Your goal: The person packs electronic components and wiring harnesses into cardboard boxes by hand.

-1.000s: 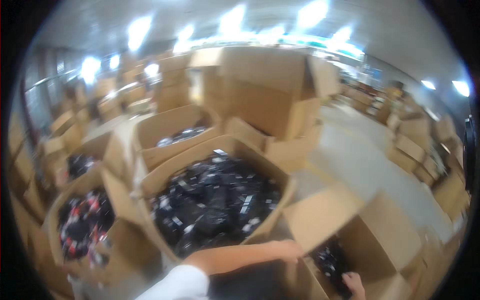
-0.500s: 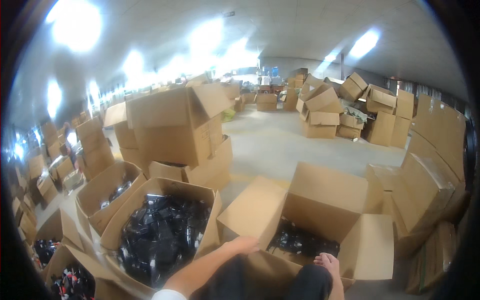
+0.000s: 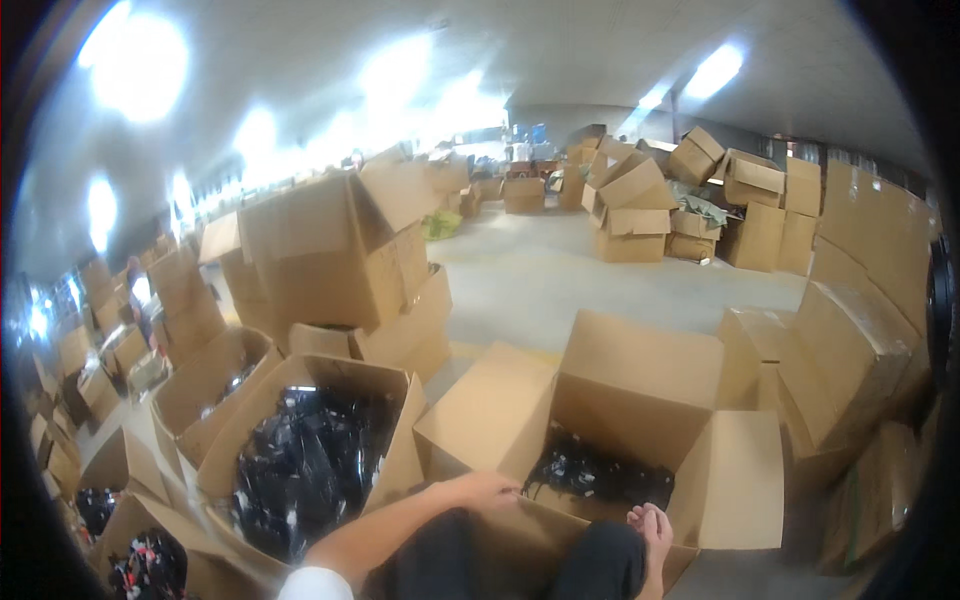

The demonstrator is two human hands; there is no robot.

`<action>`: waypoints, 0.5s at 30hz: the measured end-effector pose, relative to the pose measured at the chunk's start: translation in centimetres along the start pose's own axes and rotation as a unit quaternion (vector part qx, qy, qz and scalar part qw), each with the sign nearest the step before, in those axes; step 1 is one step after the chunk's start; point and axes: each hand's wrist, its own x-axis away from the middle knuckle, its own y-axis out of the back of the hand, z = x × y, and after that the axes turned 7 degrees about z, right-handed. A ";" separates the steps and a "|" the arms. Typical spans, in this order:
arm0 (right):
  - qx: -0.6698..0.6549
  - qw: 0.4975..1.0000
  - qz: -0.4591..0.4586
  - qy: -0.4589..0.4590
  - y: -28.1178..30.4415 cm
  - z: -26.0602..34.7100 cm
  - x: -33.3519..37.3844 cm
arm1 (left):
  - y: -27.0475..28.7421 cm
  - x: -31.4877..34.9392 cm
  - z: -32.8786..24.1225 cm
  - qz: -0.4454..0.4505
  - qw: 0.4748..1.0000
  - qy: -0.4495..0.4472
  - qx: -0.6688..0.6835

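Observation:
In front of me stands an open cardboard box (image 3: 632, 372) with its flaps spread. Dark, small items with pale bits (image 3: 600, 476) lie inside; their kind is too small to tell. My left hand (image 3: 484, 490) is at the box's near left corner, its fingers pressed together. Whatever they pinch cannot be made out. Over the near right part of the box, beside my knee, my right hand (image 3: 654, 527) has its fingers curled closed; what is in them, if anything, is hidden.
At my left, a large carton (image 3: 408, 440) holds many shiny black plastic-looking pieces (image 3: 310, 460). Another carton (image 3: 190, 545) contains red, black and white items. Tall stacked boxes (image 3: 310, 250) rise behind them. Flattened cardboard (image 3: 850, 350) leans at the right, and piled boxes (image 3: 630, 210) stand farther back.
The whole view has shifted slightly. My left hand stays at the box's near corner with fingers together, and my right hand stays curled near the box's right side.

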 end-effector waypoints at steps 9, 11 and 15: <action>0.296 0.948 -0.104 -0.043 3.9 1.5 6.2 | 10.9 13.1 6.2 -0.283 0.951 0.123 0.005; 0.322 0.937 -0.123 -0.057 2.9 1.3 6.2 | 10.6 19.7 13.8 -0.405 0.894 0.188 -0.023; 0.369 0.907 -0.193 -0.058 1.3 3.3 7.3 | 11.9 30.3 22.9 -0.529 0.764 0.347 -0.130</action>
